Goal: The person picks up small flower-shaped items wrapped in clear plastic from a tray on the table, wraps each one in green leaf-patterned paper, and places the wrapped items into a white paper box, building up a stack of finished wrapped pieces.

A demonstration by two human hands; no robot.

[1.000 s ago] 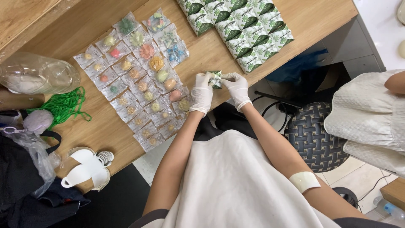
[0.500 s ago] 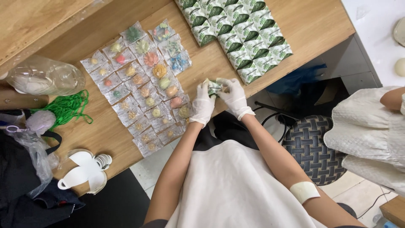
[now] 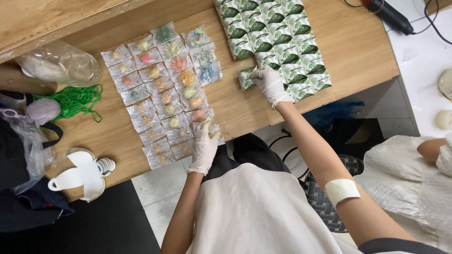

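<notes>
My right hand [image 3: 271, 83], in a white glove, presses a green-and-white leaf-print packet [image 3: 246, 78] onto the wooden table [image 3: 358, 51]. The packet lies at the left edge of a tidy block of matching packets [image 3: 278, 37]. My left hand [image 3: 204, 146], also gloved, is at the table's front edge, its fingertips pinching a clear packet [image 3: 208, 126]. That packet sits at the near end of several rows of clear packets [image 3: 162, 89], each holding a small coloured flower-shaped piece.
A crumpled clear plastic bag [image 3: 61, 66] and a green cord [image 3: 70, 101] lie at the left. White cut-out shapes [image 3: 80, 176] sit near the front left corner. A black cable and tool [image 3: 386, 14] lie top right. Another person in white [image 3: 414, 188] sits at right.
My hands were together in front of me holding a green-and-white packet. They have parted: the right carried it up to the packet block, the left dropped to the clear packets.
</notes>
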